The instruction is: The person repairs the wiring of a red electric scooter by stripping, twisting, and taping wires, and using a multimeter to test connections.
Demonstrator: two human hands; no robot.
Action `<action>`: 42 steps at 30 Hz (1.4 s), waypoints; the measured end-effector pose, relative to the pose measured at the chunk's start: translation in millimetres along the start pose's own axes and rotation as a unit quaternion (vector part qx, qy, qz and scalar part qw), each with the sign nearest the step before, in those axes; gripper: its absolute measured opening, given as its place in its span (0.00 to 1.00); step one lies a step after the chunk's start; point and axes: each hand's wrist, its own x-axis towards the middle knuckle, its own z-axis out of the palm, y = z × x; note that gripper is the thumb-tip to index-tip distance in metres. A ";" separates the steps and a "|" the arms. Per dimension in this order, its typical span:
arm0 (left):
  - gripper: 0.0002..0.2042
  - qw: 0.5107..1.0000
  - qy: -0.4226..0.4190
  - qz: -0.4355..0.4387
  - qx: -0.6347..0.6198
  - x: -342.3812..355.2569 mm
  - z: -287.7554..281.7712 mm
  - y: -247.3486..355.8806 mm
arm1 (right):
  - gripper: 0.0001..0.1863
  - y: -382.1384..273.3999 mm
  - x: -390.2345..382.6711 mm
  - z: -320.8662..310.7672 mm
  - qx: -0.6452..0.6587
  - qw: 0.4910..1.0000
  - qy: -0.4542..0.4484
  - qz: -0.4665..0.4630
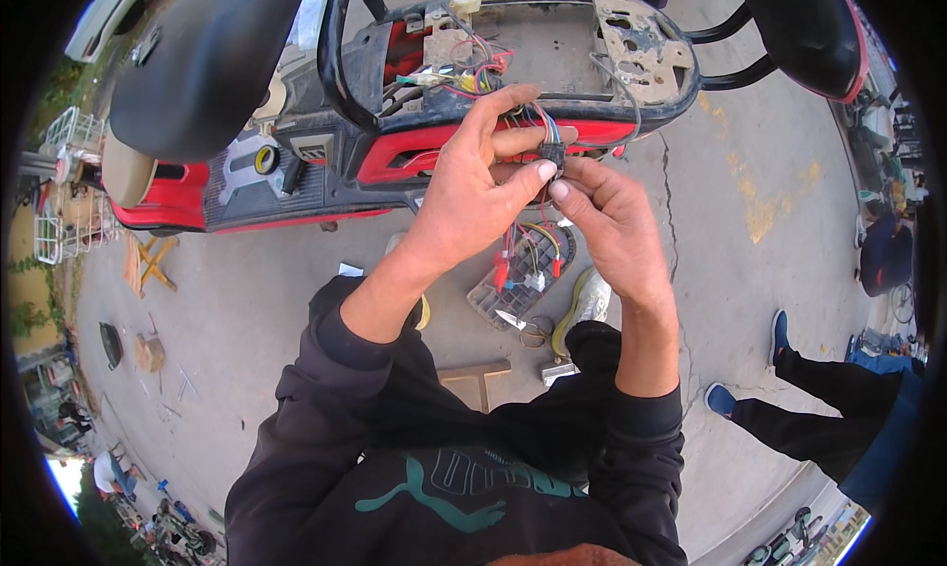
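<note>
Where the view bends toward its left rim, white wire baskets [59, 221] sit past the front of a red-and-black vehicle [380, 156]. A black padded seat [212, 68] juts over the vehicle's left part and blocks some of it from sight; below it, a yellow roll of tape [265, 159] lies on the grey footboard [266, 196]. Next, a black rail [327, 53] curves beside the dusty bare frame [656, 33], where coloured wires [483, 68] lie bunched.

The left hand [464, 186] pinches a black connector [554, 154], thumb and fingers almost together, index finger stretched above. The right hand [617, 221] has its thumb and fingers closed on the connector's lower right side. Held up at the vehicle's near side, the connector is partly covered by fingertips. Beneath it, wires with red and white plugs [534, 281] show over a ribbed grey panel [483, 300], beside a pale shoe [590, 300]. A black backrest [804, 33] with a red edge fills the upper right, and another person [838, 383] in dark trousers and blue shoes stands lower right.

Grey concrete [710, 270] spreads underneath, with a wooden block [150, 355] at left, a long crack [669, 211] and worn yellow paint [764, 216] at right. It is outdoors: greenery [30, 314] borders the left, a bicycle wheel [902, 302] the far right.
</note>
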 end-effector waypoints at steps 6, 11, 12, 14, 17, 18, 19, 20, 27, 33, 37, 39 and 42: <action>0.29 1.000 -0.004 -0.011 -0.010 -0.5 -1.4 -0.3 | 0.15 -3.2 0.9 -4.9 0.019 0.999 -0.033 0.035; 0.25 0.999 -0.023 -0.022 -0.018 0.0 -4.9 7.1 | 0.19 -6.8 -2.4 -12.7 0.078 0.992 -0.081 0.059; 0.24 0.999 -0.031 -0.020 -0.020 0.7 -6.7 6.9 | 0.20 -10.4 -1.7 -12.9 0.086 0.991 -0.082 0.063; 0.22 0.999 -0.045 -0.016 -0.024 1.0 -9.1 4.5 | 0.20 -12.4 -1.7 -14.7 0.093 0.989 -0.087 0.069; 0.17 0.998 -0.044 -0.028 -0.031 0.0 -8.5 3.3 | 0.20 -10.8 -4.4 -16.6 0.090 0.989 -0.094 0.073; 0.17 0.998 -0.052 -0.029 -0.029 0.6 -8.5 4.0 | 0.20 -11.8 -5.5 -16.3 0.086 0.989 -0.092 0.073; 0.16 0.998 -0.053 -0.028 -0.027 1.0 -8.3 4.9 | 0.20 -12.9 -6.4 -16.1 0.082 0.990 -0.089 0.073; 0.16 0.998 -0.054 -0.027 -0.024 1.2 -8.1 5.8 | 0.19 -14.3 -7.0 -16.3 0.098 0.988 -0.082 0.085; 0.16 0.997 -0.059 -0.047 -0.005 -0.3 -9.5 6.3 | 0.13 -5.5 -5.0 -14.4 0.087 0.992 -0.047 0.081; 0.21 0.999 -0.034 0.024 0.023 -4.7 -7.9 -6.6 | 0.11 0.5 -1.5 -10.4 -0.003 0.998 -0.023 0.054; 0.28 1.000 -0.018 0.007 -0.013 -1.4 -4.6 -9.9 | 0.09 2.1 -0.2 -9.2 -0.029 0.998 -0.004 0.058; 0.29 1.000 -0.011 0.006 -0.023 -2.8 -2.0 -8.6 | 0.09 5.4 1.5 -9.3 -0.040 0.998 0.004 0.048; 0.29 1.000 -0.003 0.013 -0.010 -1.8 -1.5 -9.3 | 0.09 9.2 4.2 -7.7 -0.063 0.997 0.013 0.032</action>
